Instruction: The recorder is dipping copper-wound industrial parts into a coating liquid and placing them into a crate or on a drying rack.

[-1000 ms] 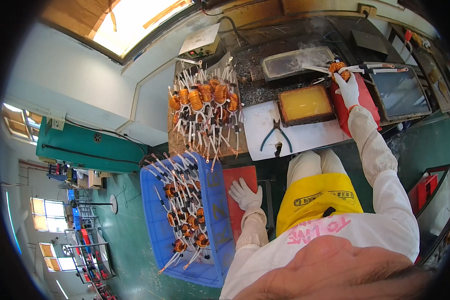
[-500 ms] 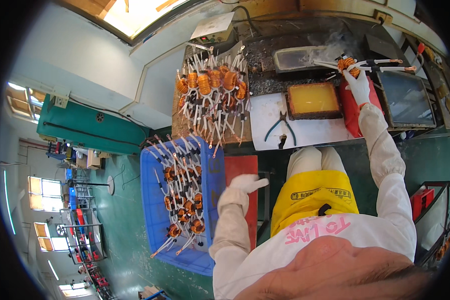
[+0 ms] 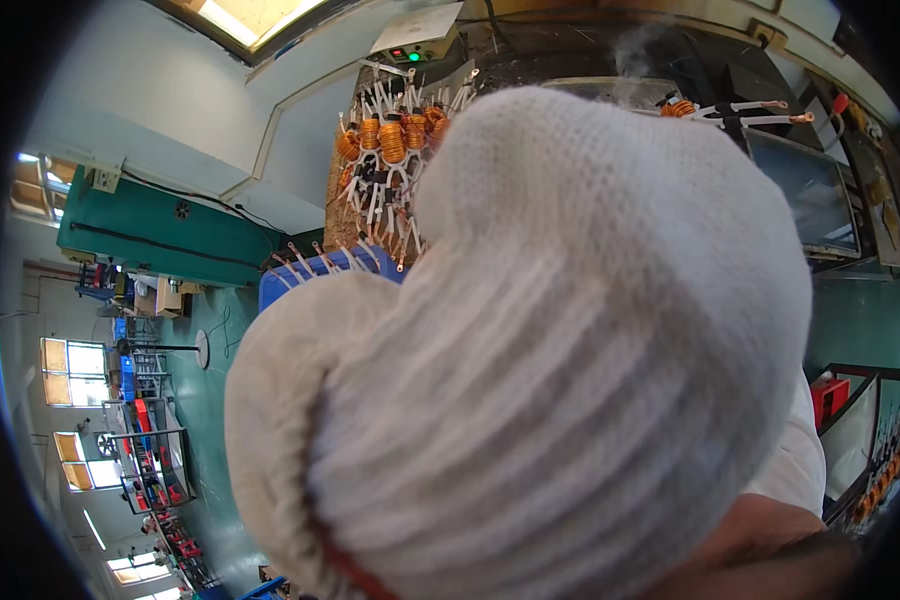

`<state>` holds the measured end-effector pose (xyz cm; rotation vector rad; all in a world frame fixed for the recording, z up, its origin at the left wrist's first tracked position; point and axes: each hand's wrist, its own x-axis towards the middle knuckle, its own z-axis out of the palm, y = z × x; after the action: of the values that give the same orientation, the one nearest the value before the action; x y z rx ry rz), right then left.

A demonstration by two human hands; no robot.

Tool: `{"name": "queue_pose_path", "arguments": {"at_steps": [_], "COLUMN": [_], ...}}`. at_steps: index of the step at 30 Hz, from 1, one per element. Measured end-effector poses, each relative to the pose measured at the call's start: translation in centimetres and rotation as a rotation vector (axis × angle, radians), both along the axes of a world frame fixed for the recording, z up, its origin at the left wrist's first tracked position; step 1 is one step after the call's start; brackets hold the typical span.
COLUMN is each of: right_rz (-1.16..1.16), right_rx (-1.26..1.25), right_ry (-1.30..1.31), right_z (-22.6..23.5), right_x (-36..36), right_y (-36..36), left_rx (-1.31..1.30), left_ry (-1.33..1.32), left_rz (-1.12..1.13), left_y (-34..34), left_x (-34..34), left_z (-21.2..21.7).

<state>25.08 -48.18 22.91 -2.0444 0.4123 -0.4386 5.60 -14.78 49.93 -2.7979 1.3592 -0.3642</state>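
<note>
My left hand, in a white knitted glove with a ribbed cuff, is raised very close in front of the view and fills its middle. Its fingers do not show. Behind the glove's upper right edge, an orange copper-wound coil is partly visible, its white-sleeved leads and copper lugs pointing right. Smoke rises beside it, over a long metal tray that is mostly covered by the glove. My right hand is hidden behind my left.
Several similar coils stand on a board at the back left, below a control box with a green light. Part of a blue bin with more leads shows beside my left sleeve. A glass-topped box is at the right.
My left hand has risen from beside the blue bin to right before the view, covering my right hand, the pliers, the yellow block and most of the bench. The coil has shifted slightly.
</note>
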Motion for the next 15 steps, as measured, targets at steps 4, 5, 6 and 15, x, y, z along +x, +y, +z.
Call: {"name": "queue_pose_path", "arguments": {"at_steps": [4, 5, 6, 15], "right_rz": [-0.035, 0.011, -0.081, 0.030], "right_rx": [0.005, 0.039, -0.125, 0.026], "right_ry": [0.047, -0.017, 0.030, -0.130], "right_z": [2.7, 1.1, -0.6, -0.8], "right_x": [-0.7, 0.3, 1.2, 0.6], "right_y": [2.4, 1.8, 1.9, -1.2], "left_rx": [-0.007, -0.004, 0.001, -0.004], "left_ry": [0.027, 0.045, 0.064, 0.032], "left_rz": [0.025, 0.042, 0.059, 0.029], "left_y": [-0.4, -0.4, -0.4, -1.8], "left_x": [0.2, 0.6, 1.1, -1.0], "left_z": [0.1, -0.1, -0.4, 0.9]}}
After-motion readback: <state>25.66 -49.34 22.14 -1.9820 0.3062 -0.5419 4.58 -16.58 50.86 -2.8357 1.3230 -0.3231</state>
